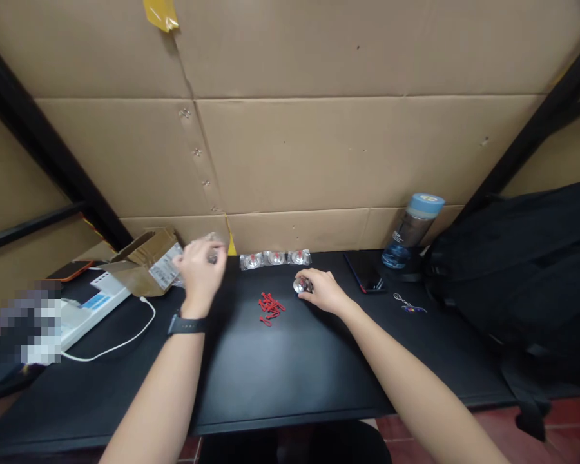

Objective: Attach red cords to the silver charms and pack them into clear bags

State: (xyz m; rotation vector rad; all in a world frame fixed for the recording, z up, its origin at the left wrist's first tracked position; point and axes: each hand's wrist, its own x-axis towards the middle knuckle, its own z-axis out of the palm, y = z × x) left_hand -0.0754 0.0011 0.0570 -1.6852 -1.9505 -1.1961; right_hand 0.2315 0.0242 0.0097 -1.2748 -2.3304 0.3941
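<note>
My right hand (321, 290) grips a shiny round silver disc (302, 284) with some red on it, just above the black table. My left hand (202, 264), with a dark watch on the wrist, is slightly blurred beside the open cardboard box. Its fingers are curled in front of clear plastic wrapping (214, 238); what they hold is hard to make out. Between the hands lies a small pile of red looped cords (270, 305). Behind it, along the cardboard wall, sit clear packets (275, 258) in a row, each with a silver disc with red on it.
An open cardboard box (142, 264), a white power strip (89, 316) and a white cable (125, 348) are at left. Toward the right stand a blue-lidded bottle (412, 231), a dark phone (365, 272), a small charm (413, 309) and a black backpack (522, 277).
</note>
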